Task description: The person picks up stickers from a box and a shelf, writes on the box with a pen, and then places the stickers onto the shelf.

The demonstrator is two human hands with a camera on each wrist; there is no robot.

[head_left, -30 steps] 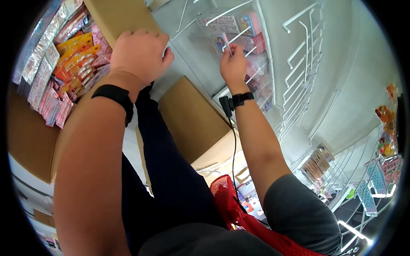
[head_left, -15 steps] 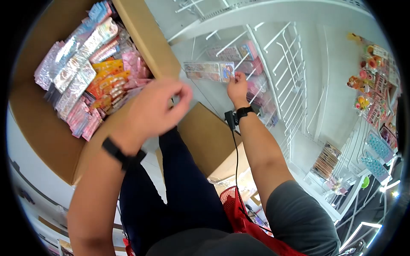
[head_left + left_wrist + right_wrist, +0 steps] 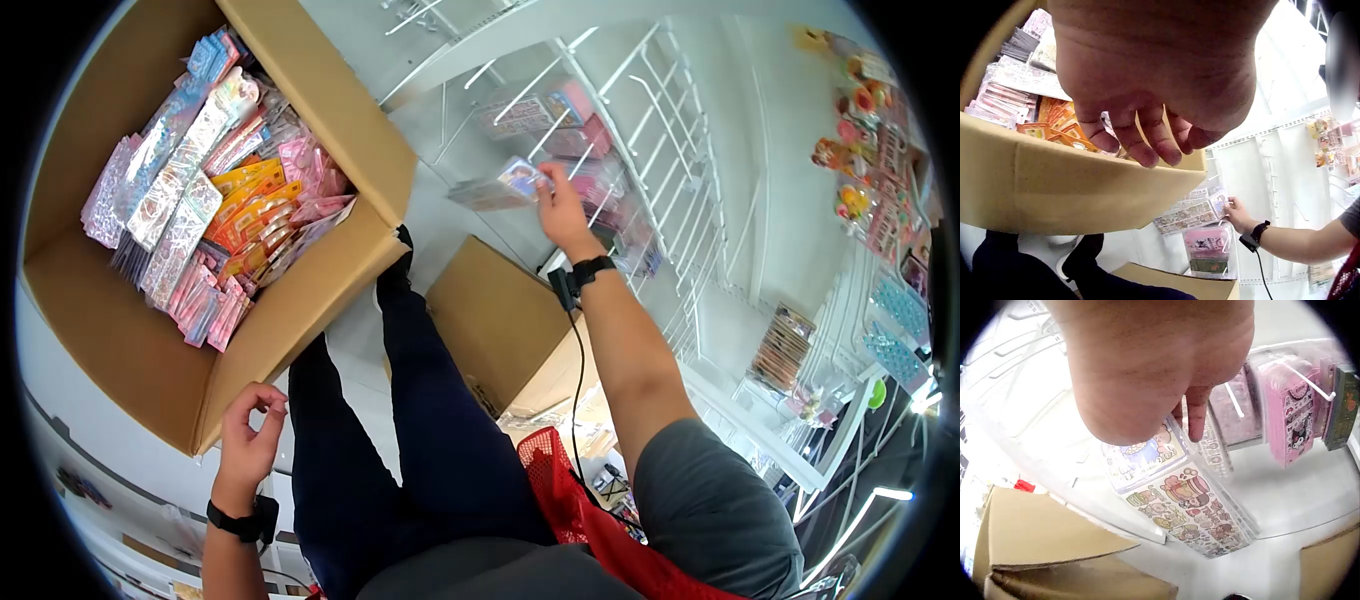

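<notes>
The right hand (image 3: 560,205) is stretched far toward the white peg rack (image 3: 680,150), fingers grasping a sticker pack (image 3: 495,187) whose long axis points left. The left hand (image 3: 248,435) hangs low, fingers loosely curled, beside the cardboard box (image 3: 110,330).

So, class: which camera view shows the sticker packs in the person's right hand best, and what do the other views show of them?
The right wrist view: the sticker packs fill the frame and their cartoon prints are plain, under the right hand. The head view shows them small and blurred. The left wrist view shows them distant, below the cardboard box.
</notes>
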